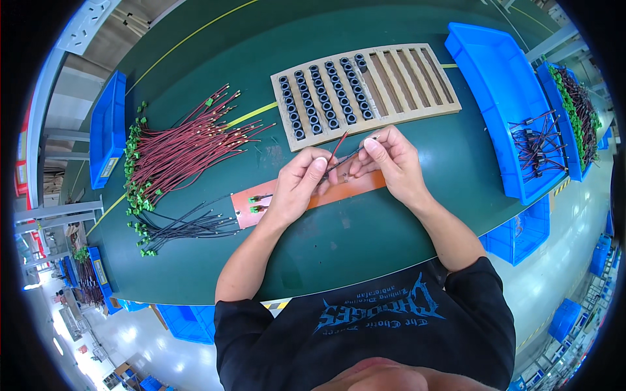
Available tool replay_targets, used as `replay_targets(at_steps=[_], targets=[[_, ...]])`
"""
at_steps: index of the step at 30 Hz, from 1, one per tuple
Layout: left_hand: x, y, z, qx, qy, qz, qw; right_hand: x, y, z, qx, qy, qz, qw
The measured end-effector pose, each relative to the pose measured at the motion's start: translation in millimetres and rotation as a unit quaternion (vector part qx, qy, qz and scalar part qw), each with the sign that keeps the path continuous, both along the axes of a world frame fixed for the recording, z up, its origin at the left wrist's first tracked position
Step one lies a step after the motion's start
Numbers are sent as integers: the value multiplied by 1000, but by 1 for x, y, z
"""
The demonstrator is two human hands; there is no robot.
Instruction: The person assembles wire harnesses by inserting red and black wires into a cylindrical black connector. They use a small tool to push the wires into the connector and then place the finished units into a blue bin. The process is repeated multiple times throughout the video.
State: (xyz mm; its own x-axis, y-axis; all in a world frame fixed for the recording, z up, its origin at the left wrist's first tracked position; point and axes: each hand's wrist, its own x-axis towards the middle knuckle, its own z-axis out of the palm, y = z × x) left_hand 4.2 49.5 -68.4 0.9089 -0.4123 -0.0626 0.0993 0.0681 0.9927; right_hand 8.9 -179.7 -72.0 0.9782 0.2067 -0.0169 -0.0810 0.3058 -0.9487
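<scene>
My left hand (301,181) is closed in a pinch, thumb against fingers. A short red wire (338,146) sticks up out of its fingertips. A thin black wire (347,157) stretches from there to my right hand (394,163), which pinches its other end. Both hands hover over a long orange board (358,187). On the board's left end, beside my left wrist, sit green connectors (259,208) with leads running under my left hand. My fingers partly hide the wires and the board's middle.
A wooden tray (417,120) with rows of black ring-shaped parts stands behind my hands. Red wires (186,153) and black wires (195,225) with green connectors lie at left. A blue bin (489,78) at right holds black-and-red wire assemblies (540,144). Another blue bin (108,130) stands far left.
</scene>
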Motion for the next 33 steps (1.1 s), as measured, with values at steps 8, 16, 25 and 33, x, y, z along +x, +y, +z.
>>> replay_targets(at_steps=[8, 16, 25, 33], targets=[[0, -5, -4, -50, 23, 26, 998, -4, 3, 9, 17, -20, 5, 1000], [-1, -13, 3, -37, 1, 59, 998, -4, 6, 9, 29, -28, 15, 999], [0, -8, 2, -22, -6, 11, 1000, -5, 7, 10, 25, 21, 1, 999], [-3, -9, -2, 3, -40, 13, 999, -6, 7, 11, 67, 42, -16, 997]])
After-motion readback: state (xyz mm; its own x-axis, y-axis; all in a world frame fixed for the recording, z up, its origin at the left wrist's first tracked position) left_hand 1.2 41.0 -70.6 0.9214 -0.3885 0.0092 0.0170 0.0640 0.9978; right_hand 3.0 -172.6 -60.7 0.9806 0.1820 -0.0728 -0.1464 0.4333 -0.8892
